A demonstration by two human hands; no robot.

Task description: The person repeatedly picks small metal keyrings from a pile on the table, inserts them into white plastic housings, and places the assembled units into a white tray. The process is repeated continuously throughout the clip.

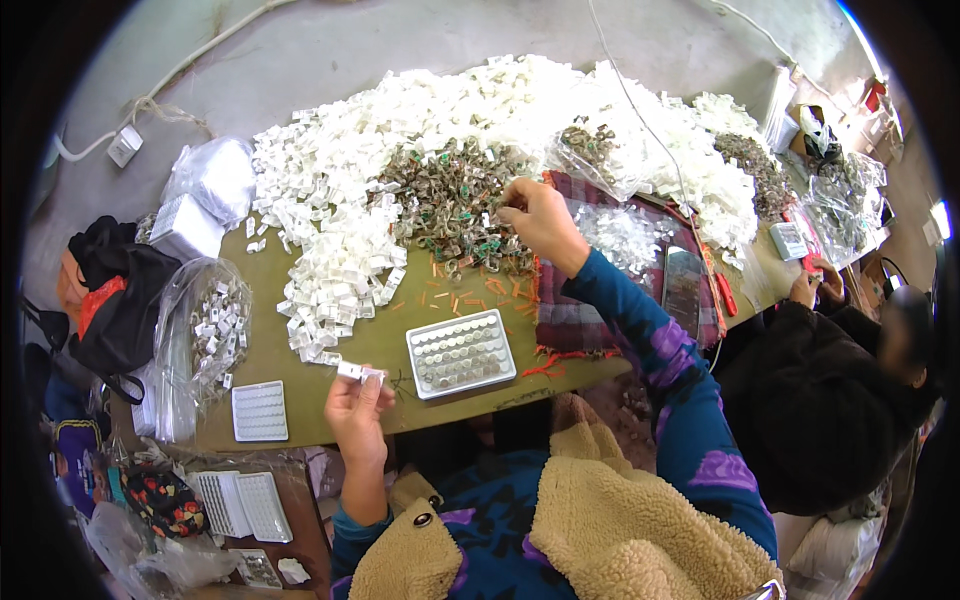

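Observation:
Near the front edge of the table, my left hand (358, 415) pinches a small white plastic case (352, 371) between thumb and fingers. My right hand (541, 224) reaches over the right side of a heap of small brown and green pieces (450, 195). Its thumb and fingertips are drawn together; what they hold, if anything, is too small to make out. Between my arms lies a white tray (462, 391) with rows of small round silvery pieces. A large heap of white and clear plastic cases (335, 290) spreads beyond and left of the brown heap.
Orange slivers (468, 301) lie scattered by the tray. A plaid cloth (570, 310) carries clear bits (622, 236) and a dark phone (683, 280). Left are an unfilled white tray (260, 411) and plastic bags (190, 330). Another person (820, 390) sits at the right; a cable hangs over the heap.

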